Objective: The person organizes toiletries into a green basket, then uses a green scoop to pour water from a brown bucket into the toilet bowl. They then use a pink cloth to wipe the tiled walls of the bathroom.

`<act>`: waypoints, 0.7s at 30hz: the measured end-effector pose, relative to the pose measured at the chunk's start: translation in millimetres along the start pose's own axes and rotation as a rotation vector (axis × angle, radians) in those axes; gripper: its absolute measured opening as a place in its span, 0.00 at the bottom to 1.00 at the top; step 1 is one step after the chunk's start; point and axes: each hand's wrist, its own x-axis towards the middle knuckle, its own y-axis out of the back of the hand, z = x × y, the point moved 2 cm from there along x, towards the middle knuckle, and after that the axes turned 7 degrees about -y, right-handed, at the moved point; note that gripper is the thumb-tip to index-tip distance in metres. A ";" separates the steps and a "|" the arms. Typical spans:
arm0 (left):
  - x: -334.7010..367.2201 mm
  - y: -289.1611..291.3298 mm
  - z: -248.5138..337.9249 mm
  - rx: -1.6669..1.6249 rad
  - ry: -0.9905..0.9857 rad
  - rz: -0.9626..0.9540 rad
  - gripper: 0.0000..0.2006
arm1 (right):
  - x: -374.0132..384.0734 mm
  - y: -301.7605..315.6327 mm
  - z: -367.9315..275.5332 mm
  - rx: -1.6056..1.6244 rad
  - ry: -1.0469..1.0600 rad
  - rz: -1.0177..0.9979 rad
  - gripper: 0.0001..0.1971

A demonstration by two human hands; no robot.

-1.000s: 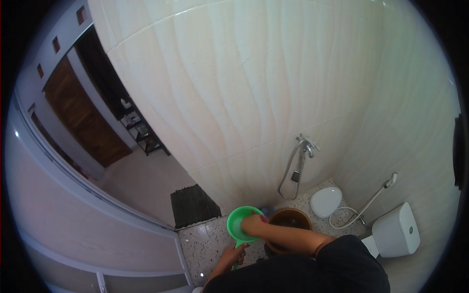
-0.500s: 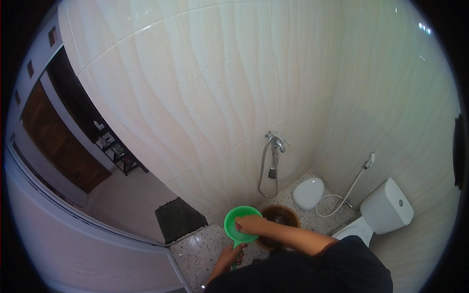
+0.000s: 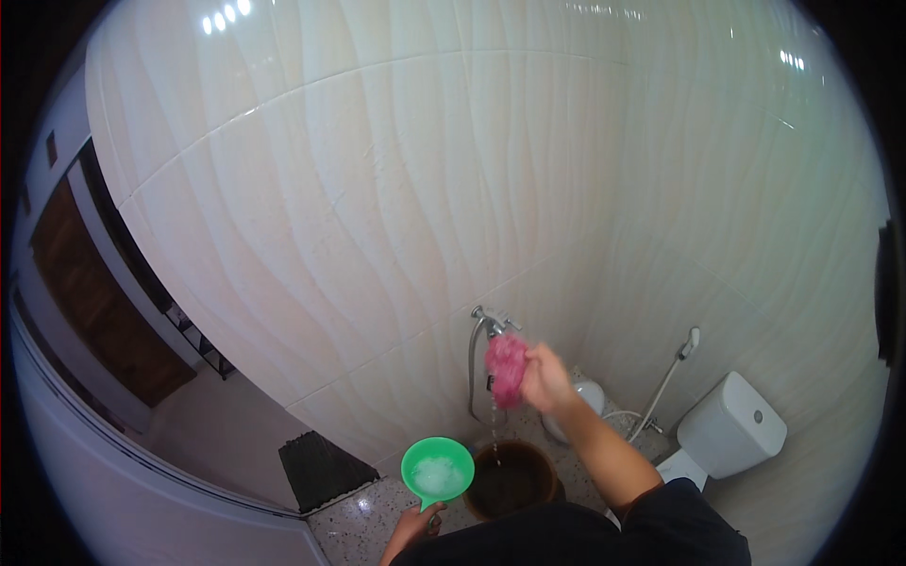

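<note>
A crumpled pink bath puff (image 3: 507, 366), seemingly of mesh, is pinched in my right hand (image 3: 547, 380), raised in front of the wall tap (image 3: 491, 319). The puff hides part of the tap and its hose. A thin broken stream of water falls below it toward a brown round tub (image 3: 554, 486) on the floor. My left hand (image 3: 417, 524) grips the handle of a green plastic water dipper (image 3: 461, 451), held level left of the tub. White foamy liquid lies in the dipper.
A white toilet (image 3: 746, 415) stands at the right, with a bidet sprayer (image 3: 691, 341) on the wall. Partly behind my right arm is a white rounded lid (image 3: 591, 394). A dark mat (image 3: 324, 472) lies at the doorway, left, near a pale door panel (image 3: 142, 472).
My right hand has come out of the dipper and risen toward the tap, the pink puff now showing in it. The dipper stays in my left hand. The view has shifted slightly.
</note>
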 end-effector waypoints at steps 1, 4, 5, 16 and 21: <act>1.7 -1.6 2.5 -0.002 -0.006 0.036 0.15 | 4.2 -20.7 -24.2 -0.086 0.119 0.067 0.20; 11.6 -20.0 7.5 0.029 -0.036 0.086 0.16 | 15.7 -66.8 -101.0 -0.333 0.452 0.139 0.22; 15.4 -28.0 10.6 0.073 -0.056 0.095 0.16 | 27.4 -71.1 -123.9 -0.433 0.617 0.136 0.23; 96.8 -42.1 -42.2 0.854 -0.702 0.220 0.17 | 194.9 -87.7 -235.6 -1.860 1.612 0.094 0.27; 57.5 -120.7 15.9 0.143 -0.253 0.376 0.15 | 248.6 -55.8 -354.7 -1.497 1.834 0.811 0.24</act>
